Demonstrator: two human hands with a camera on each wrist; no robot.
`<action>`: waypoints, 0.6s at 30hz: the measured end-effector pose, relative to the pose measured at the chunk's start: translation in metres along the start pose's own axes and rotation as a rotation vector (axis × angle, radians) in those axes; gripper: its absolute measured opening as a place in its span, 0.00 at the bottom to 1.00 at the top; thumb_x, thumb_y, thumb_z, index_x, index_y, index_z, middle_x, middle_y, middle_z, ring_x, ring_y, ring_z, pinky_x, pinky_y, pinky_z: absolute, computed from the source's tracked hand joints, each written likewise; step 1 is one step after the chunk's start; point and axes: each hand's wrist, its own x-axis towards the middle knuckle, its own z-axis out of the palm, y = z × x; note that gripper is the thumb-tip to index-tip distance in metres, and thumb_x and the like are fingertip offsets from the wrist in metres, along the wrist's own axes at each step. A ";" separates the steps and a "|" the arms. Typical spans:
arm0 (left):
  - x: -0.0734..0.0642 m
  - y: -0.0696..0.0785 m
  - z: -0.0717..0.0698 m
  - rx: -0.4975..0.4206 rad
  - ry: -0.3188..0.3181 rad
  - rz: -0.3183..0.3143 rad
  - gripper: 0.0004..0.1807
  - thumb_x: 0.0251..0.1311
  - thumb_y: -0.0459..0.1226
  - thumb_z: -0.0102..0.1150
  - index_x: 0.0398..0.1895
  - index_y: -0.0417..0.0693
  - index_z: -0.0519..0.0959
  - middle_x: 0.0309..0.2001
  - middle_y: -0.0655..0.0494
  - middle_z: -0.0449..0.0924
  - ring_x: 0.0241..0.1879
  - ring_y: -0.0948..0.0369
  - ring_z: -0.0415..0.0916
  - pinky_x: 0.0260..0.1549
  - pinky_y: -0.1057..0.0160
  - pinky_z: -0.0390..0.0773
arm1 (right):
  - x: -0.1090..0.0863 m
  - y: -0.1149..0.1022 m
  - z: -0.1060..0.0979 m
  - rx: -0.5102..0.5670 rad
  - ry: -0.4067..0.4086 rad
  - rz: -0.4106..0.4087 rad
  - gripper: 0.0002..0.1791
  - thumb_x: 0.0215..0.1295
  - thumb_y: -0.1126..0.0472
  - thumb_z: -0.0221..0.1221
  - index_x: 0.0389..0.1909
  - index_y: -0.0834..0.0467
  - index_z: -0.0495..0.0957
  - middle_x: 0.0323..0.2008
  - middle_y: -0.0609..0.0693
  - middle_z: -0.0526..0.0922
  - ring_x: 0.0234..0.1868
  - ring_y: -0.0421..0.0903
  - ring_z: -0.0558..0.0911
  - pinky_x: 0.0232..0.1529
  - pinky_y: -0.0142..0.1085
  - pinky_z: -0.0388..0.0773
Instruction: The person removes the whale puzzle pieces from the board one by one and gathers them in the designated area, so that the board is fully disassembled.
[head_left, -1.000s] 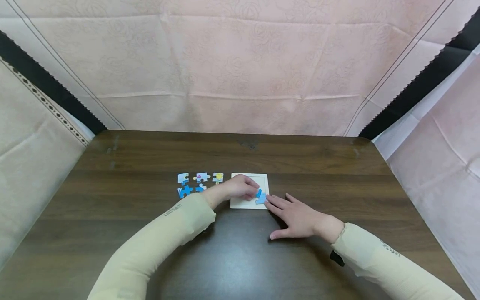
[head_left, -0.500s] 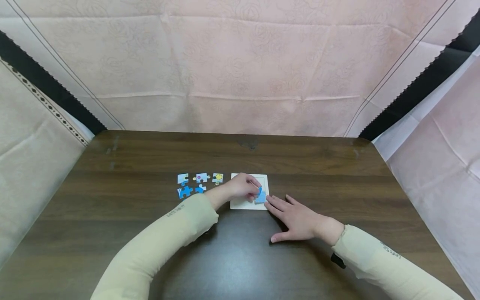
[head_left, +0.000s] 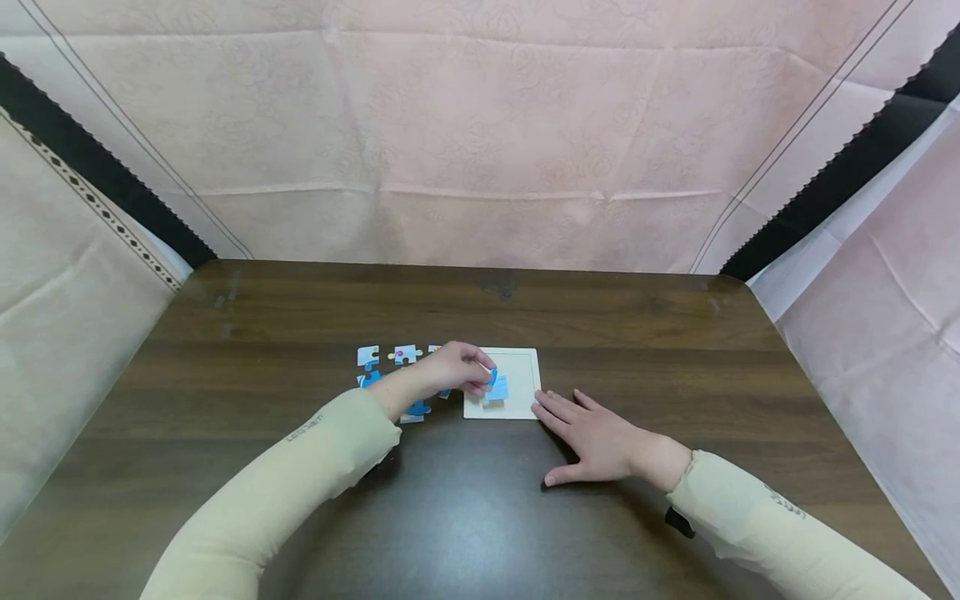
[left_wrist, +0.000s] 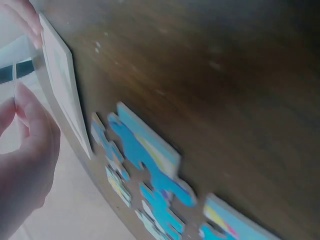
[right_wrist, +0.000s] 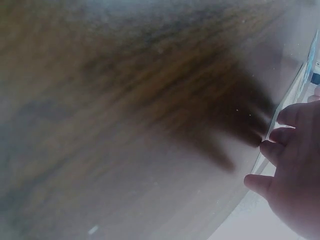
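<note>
My left hand (head_left: 456, 367) pinches a light-blue jigsaw puzzle piece (head_left: 497, 388) over the left part of a white puzzle tray (head_left: 522, 367). In the left wrist view the piece (left_wrist: 14, 77) shows edge-on between thumb and fingertips. My right hand (head_left: 600, 437) lies with fingers spread, its fingertips at the tray's right edge. The right wrist view shows that hand (right_wrist: 295, 150) with its fingers along the edge of the tray. Several loose puzzle pieces (left_wrist: 150, 155) lie left of the tray, partly hidden by my left forearm in the head view.
A dark wooden table (head_left: 480, 500) carries everything. Pale patterned cloth (head_left: 480, 150) hangs behind it and at both sides. One loose piece (head_left: 405, 354) lies at the back of the group, and another piece (left_wrist: 235, 220) sits nearer the left wrist camera.
My left hand has moved left with the puzzle piece, from the tray's right side towards its left side, where the piece now hangs over it. The right hand has stayed at the tray edge.
</note>
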 end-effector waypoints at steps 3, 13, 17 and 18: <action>-0.005 -0.002 -0.005 -0.004 -0.009 -0.007 0.15 0.62 0.34 0.54 0.51 0.35 0.74 0.36 0.48 0.79 0.29 0.63 0.78 0.41 0.63 0.82 | 0.000 0.000 0.000 -0.007 0.006 -0.003 0.52 0.55 0.28 0.51 0.71 0.58 0.52 0.73 0.55 0.50 0.74 0.50 0.52 0.71 0.55 0.49; -0.024 -0.016 -0.024 0.025 -0.040 -0.027 0.15 0.62 0.33 0.55 0.50 0.34 0.73 0.37 0.46 0.79 0.29 0.63 0.78 0.39 0.64 0.82 | -0.003 0.001 0.002 -0.031 0.027 -0.011 0.52 0.56 0.29 0.51 0.71 0.60 0.52 0.73 0.56 0.51 0.73 0.50 0.53 0.71 0.52 0.51; -0.030 -0.023 -0.032 0.048 -0.063 -0.019 0.15 0.63 0.34 0.54 0.49 0.33 0.73 0.37 0.46 0.78 0.30 0.62 0.78 0.40 0.63 0.83 | -0.004 0.001 0.001 -0.030 0.029 -0.010 0.52 0.56 0.29 0.51 0.71 0.60 0.52 0.73 0.56 0.51 0.73 0.49 0.53 0.71 0.53 0.50; -0.032 -0.024 -0.034 0.057 -0.065 -0.020 0.15 0.62 0.34 0.55 0.49 0.34 0.73 0.37 0.46 0.78 0.30 0.61 0.78 0.40 0.63 0.83 | -0.005 0.001 0.001 -0.028 0.028 -0.009 0.52 0.56 0.29 0.51 0.71 0.60 0.52 0.73 0.56 0.50 0.74 0.49 0.52 0.71 0.53 0.50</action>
